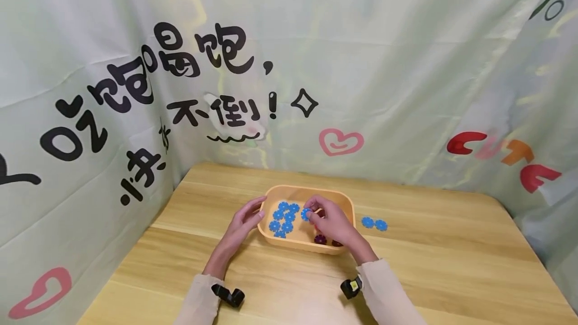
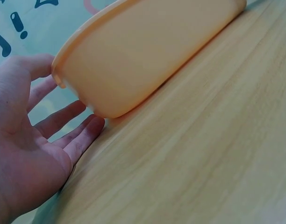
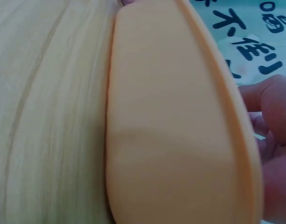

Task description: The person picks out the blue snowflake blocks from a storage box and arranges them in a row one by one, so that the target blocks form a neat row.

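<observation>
An orange plastic basket (image 1: 307, 249) stands on the wooden table with several blue snowflake discs (image 1: 288, 216) in its left half. My left hand (image 1: 241, 222) holds the basket's left end, thumb at the rim and other fingers against the outer wall, as the left wrist view also shows. Over the basket's right half, my right hand (image 1: 331, 219) pinches a blue snowflake disc (image 1: 305, 214) between thumb and fingers. Dark purple discs (image 1: 320, 239) lie below that hand, partly covered by it. In the right wrist view the basket wall (image 3: 171, 112) hides the pinched disc.
Two blue discs (image 1: 374, 223) lie side by side on the table (image 1: 433, 265), right of the basket. A printed curtain (image 1: 397, 79) hangs behind and beside the table. Black camera mounts (image 1: 229, 295) are worn at both wrists.
</observation>
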A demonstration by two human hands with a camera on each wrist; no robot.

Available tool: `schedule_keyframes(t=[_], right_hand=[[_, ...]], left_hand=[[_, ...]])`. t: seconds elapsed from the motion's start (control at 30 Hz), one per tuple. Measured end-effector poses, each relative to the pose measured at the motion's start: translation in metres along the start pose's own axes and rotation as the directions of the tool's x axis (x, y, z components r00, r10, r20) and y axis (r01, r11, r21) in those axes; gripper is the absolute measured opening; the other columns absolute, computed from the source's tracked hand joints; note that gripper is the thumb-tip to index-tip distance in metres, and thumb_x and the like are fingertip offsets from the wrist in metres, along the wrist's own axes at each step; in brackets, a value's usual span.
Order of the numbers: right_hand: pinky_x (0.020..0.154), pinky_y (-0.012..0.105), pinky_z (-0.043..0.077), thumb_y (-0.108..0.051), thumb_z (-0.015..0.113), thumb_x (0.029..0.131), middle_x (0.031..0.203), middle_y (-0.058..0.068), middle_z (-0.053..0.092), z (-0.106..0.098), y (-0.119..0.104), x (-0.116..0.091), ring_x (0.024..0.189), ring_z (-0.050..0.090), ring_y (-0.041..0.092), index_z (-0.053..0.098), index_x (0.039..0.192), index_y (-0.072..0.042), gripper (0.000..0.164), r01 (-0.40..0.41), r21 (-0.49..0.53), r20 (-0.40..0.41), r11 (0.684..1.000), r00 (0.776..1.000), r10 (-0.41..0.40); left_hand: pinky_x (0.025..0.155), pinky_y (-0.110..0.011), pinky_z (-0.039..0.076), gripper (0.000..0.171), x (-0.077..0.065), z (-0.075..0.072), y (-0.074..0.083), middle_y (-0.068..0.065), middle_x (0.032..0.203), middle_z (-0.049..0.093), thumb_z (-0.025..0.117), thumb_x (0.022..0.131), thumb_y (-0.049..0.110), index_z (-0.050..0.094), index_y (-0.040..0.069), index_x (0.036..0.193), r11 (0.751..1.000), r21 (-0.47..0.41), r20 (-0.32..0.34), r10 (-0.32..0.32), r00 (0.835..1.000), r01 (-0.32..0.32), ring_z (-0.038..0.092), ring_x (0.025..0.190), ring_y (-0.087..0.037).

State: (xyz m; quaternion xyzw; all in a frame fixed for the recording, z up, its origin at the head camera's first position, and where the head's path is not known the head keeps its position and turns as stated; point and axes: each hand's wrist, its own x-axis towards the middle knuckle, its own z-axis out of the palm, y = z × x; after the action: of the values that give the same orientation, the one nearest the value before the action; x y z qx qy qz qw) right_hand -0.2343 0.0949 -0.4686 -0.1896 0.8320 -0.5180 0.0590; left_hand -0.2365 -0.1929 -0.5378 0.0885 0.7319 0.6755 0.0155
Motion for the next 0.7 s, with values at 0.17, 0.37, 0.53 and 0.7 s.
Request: schedule_keyframes(t=[0.17, 0.37, 0.53, 0.7], right_hand=[[0.062, 0.030, 0.056, -0.003, 0.063, 0.101, 0.092, 0.009, 0.066, -0.011, -0.001, -0.011, 0.078, 0.066, 0.039, 0.065, 0.115, -0.006, 0.014, 0.057, 0.016, -0.048, 0.998, 0.997, -0.056], [0.067, 0.041, 0.061, -0.002, 0.065, 0.099, 0.096, 0.008, 0.066, -0.022, -0.005, -0.022, 0.086, 0.067, 0.042, 0.068, 0.119, -0.009, 0.021, 0.055, 0.043, -0.083, 0.998, 0.995, -0.052], [0.070, 0.034, 0.060, -0.003, 0.071, 0.096, 0.100, 0.006, 0.066, -0.029, -0.008, -0.032, 0.091, 0.067, 0.030, 0.069, 0.121, -0.010, 0.026, 0.046, 0.019, -0.106, 0.999, 0.993, -0.044], [0.073, 0.029, 0.059, 0.002, 0.074, 0.091, 0.098, 0.005, 0.064, -0.035, -0.008, -0.040, 0.089, 0.066, 0.021, 0.069, 0.121, -0.010, 0.033, 0.075, -0.032, -0.118, 0.997, 0.990, -0.078]], left_hand=[[0.104, -0.039, 0.052, 0.046, 0.001, 0.004, 0.001, -0.008, 0.152, 0.050, 0.064, 0.103, 0.030, 0.055, 0.023, 0.148, 1.000, -0.004, 0.028, 0.005, 1.000, -0.005, 0.052, 0.136, -0.030], [0.104, -0.042, 0.051, 0.045, 0.003, 0.004, 0.003, -0.008, 0.153, 0.050, 0.063, 0.104, 0.030, 0.055, 0.024, 0.148, 1.000, 0.008, 0.019, 0.010, 1.000, -0.010, 0.052, 0.136, -0.031], [0.103, -0.041, 0.052, 0.046, 0.001, 0.001, 0.002, -0.008, 0.153, 0.049, 0.063, 0.104, 0.029, 0.054, 0.023, 0.148, 1.000, 0.010, 0.013, -0.002, 1.000, 0.002, 0.051, 0.137, -0.032], [0.104, -0.041, 0.052, 0.048, -0.001, -0.001, 0.000, -0.007, 0.153, 0.049, 0.065, 0.102, 0.033, 0.055, 0.024, 0.148, 1.000, 0.002, 0.004, -0.009, 1.000, 0.009, 0.050, 0.137, -0.031]])
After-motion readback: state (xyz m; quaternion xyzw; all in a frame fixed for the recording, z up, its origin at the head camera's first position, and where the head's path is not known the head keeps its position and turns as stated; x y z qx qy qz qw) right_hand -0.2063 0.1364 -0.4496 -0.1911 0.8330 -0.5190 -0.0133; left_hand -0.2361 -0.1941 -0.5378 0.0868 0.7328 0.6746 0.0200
